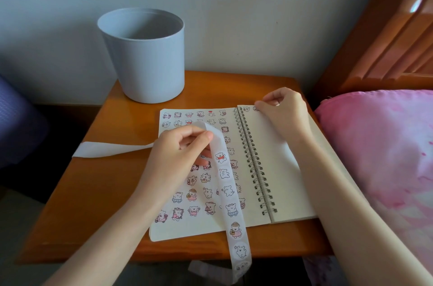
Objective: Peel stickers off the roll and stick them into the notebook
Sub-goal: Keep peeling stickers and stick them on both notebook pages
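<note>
A spiral notebook (276,168) lies open on the wooden bedside table (98,182). Its left page is filled with several rows of small bear stickers; the right page has two or three stickers at its top edge. My left hand (178,156) pinches the white sticker strip (228,194) above the left page. The strip hangs down past the table's front edge with several bear stickers on it, and its bare backing trails off to the left. My right hand (283,107) is at the top of the right page, fingertips pressing a sticker onto the paper.
A grey plastic bin (145,56) stands at the back left of the table against the wall. A pink pillow (384,145) and the wooden bed frame (386,39) lie to the right. A dark blue object is at the far left.
</note>
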Demonstrator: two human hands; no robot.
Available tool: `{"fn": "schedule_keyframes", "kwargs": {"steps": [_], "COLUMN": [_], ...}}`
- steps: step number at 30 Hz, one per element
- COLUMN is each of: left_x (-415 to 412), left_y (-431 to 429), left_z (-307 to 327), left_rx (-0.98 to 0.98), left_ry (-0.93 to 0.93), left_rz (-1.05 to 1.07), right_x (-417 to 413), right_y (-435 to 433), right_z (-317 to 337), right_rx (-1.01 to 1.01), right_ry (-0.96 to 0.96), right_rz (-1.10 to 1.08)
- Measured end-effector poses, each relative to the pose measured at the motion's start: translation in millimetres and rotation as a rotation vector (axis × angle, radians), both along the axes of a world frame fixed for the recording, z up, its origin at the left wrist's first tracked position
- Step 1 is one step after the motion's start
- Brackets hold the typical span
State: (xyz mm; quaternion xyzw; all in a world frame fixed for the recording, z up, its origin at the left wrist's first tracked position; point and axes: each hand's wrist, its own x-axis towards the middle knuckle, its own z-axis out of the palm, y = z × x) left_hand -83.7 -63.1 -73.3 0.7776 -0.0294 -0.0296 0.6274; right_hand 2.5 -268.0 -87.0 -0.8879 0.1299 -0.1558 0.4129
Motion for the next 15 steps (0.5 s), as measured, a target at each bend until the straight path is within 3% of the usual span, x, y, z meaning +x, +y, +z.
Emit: {"fn": "schedule_keyframes", "kwargs": {"steps": [7,15], "left_x": [0,1], "left_y": [1,3], "left_z": [-1,-1], "left_rx": [0.004,0.008], "left_ry": [0.01,-0.004], "left_rz": [0.007,0.024], "right_x": [0,-30], "right_y": [-2,10], "right_z": [1,32], "right_rx": [-0.041,0.15], "right_ry": [-0.007,-0.122], "right_rz": [0.035,0.185]}}
